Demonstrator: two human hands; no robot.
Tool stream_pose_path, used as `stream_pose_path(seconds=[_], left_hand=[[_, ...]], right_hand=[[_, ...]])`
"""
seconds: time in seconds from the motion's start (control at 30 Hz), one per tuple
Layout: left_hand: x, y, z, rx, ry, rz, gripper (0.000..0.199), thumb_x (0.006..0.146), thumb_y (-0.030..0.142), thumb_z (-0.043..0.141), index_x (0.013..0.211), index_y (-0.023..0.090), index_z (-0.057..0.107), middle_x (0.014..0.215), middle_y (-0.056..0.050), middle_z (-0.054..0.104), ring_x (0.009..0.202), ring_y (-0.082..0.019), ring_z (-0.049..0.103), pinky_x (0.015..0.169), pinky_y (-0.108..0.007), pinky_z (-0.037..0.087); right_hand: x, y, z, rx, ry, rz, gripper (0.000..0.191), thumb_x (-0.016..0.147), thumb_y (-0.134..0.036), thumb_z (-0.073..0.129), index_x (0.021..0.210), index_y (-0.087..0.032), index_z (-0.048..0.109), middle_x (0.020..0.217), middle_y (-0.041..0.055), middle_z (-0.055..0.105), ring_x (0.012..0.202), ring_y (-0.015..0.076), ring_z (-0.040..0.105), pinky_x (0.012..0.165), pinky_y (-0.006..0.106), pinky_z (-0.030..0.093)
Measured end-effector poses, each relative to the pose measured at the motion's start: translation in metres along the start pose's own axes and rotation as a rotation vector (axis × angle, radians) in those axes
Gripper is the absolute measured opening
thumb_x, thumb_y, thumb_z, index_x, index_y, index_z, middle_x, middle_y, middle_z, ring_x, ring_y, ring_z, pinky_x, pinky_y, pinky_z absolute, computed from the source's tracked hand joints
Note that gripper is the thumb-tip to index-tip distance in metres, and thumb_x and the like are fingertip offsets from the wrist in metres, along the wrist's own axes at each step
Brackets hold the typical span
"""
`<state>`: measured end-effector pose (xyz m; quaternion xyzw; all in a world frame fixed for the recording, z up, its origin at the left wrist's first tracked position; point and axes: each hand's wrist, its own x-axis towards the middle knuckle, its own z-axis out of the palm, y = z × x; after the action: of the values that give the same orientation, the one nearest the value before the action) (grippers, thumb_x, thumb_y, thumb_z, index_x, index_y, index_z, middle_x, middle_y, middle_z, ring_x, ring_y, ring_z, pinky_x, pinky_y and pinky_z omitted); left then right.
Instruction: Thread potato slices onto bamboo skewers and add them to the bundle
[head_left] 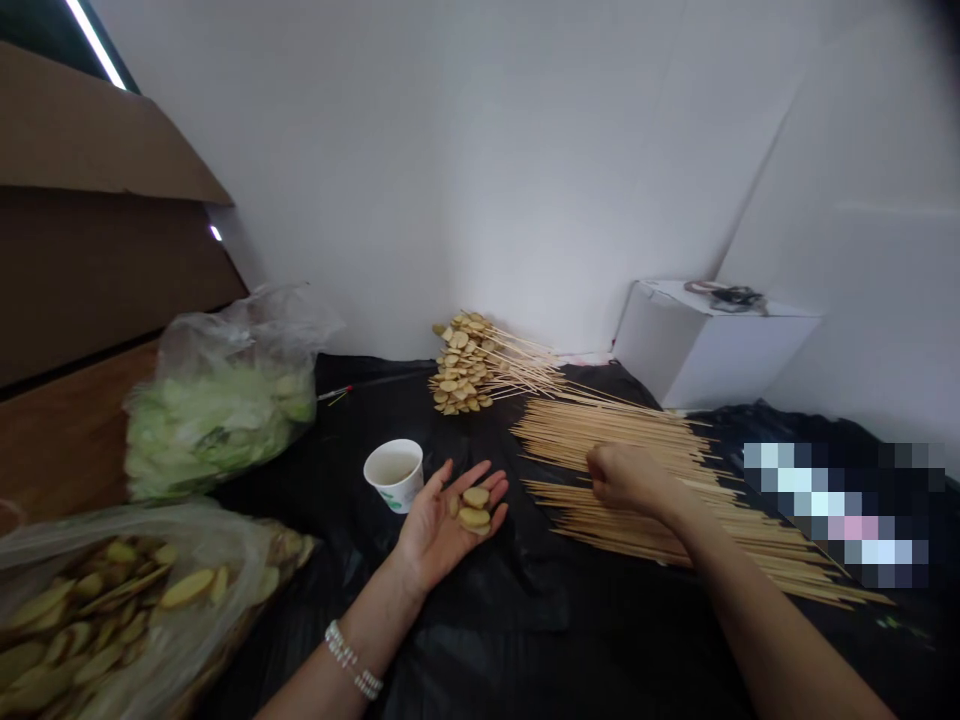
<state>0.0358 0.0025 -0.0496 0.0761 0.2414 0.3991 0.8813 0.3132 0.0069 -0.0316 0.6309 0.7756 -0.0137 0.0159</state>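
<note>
Palm up and fingers spread, my left hand (431, 540) holds a few potato slices (475, 517) resting in the palm. Just left of it stands a white paper cup (391, 492), its contents hard to make out. My right hand (619, 475) is closed over a wide layer of bamboo skewers (630, 525), fingertips pinched on a skewer that is mostly hidden. Farther back lies a pile of skewered potato slices (461, 365), its sticks pointing right. An open plastic bag of potato slices (97, 610) sits at the lower left.
Behind that bag is a clear bag of pale green slices (217, 415). A thin red-tipped stick (335, 394) lies on the black sheet (510, 630). A white box (697, 345) stands at the back right against the wall; brown cardboard (97, 240) rises at left.
</note>
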Motion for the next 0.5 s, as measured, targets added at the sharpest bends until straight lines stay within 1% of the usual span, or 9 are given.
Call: stream_pose_path(seconds=[0.07,0.17,0.23,0.3,0.37,0.5], left_hand=[[0.000,-0.001,-0.001,0.006,-0.023,-0.015,0.055,0.087,0.039,0.050,0.135,0.012,0.040,0.128,-0.019,0.053,0.111,-0.028,0.056,0.093,-0.045,0.042],[0.001,-0.003,-0.003,0.010,-0.055,-0.040,0.060,0.085,0.042,0.052,0.136,0.013,0.037,0.132,-0.021,0.050,0.117,-0.030,0.052,0.097,-0.048,0.038],[0.001,-0.004,-0.004,0.007,-0.067,-0.049,0.063,0.085,0.044,0.053,0.137,0.012,0.036,0.132,-0.021,0.049,0.119,-0.032,0.050,0.098,-0.049,0.036],[0.001,-0.005,-0.004,0.000,-0.081,-0.058,0.065,0.085,0.045,0.052,0.137,0.011,0.034,0.130,-0.022,0.051,0.118,-0.032,0.051,0.099,-0.050,0.035],[0.001,-0.005,-0.005,-0.004,-0.105,-0.071,0.065,0.085,0.046,0.050,0.137,0.010,0.034,0.125,-0.021,0.055,0.115,-0.031,0.053,0.099,-0.050,0.034],[0.001,-0.005,-0.008,0.020,-0.146,-0.088,0.063,0.086,0.048,0.047,0.136,0.011,0.035,0.114,-0.018,0.062,0.105,-0.029,0.060,0.097,-0.048,0.036]], right_hand=[[-0.001,-0.011,-0.003,0.002,0.089,-0.075,0.014,0.073,-0.012,0.049,0.075,-0.016,0.063,0.080,0.0077,0.066,0.070,0.0164,0.058,0.058,0.024,0.031],[-0.003,-0.033,-0.004,0.024,0.344,-0.219,0.012,0.081,-0.015,0.047,0.078,-0.016,0.058,0.077,0.0053,0.062,0.069,0.0151,0.055,0.063,0.025,0.033],[-0.005,-0.049,0.000,0.023,0.509,-0.267,0.012,0.086,-0.018,0.045,0.080,-0.016,0.056,0.071,0.0038,0.060,0.065,0.0157,0.053,0.062,0.026,0.032],[-0.007,-0.065,0.005,0.022,0.610,-0.295,0.017,0.090,-0.020,0.042,0.080,-0.017,0.055,0.066,0.0024,0.057,0.060,0.0153,0.052,0.058,0.026,0.031],[-0.010,-0.077,0.011,0.044,0.642,-0.340,0.020,0.093,-0.019,0.038,0.083,-0.016,0.056,0.066,0.0021,0.058,0.057,0.0143,0.052,0.055,0.025,0.032],[-0.018,-0.096,0.015,0.169,0.556,-0.495,0.021,0.095,-0.017,0.035,0.098,-0.016,0.056,0.082,0.0051,0.064,0.070,0.0137,0.059,0.061,0.023,0.039]])
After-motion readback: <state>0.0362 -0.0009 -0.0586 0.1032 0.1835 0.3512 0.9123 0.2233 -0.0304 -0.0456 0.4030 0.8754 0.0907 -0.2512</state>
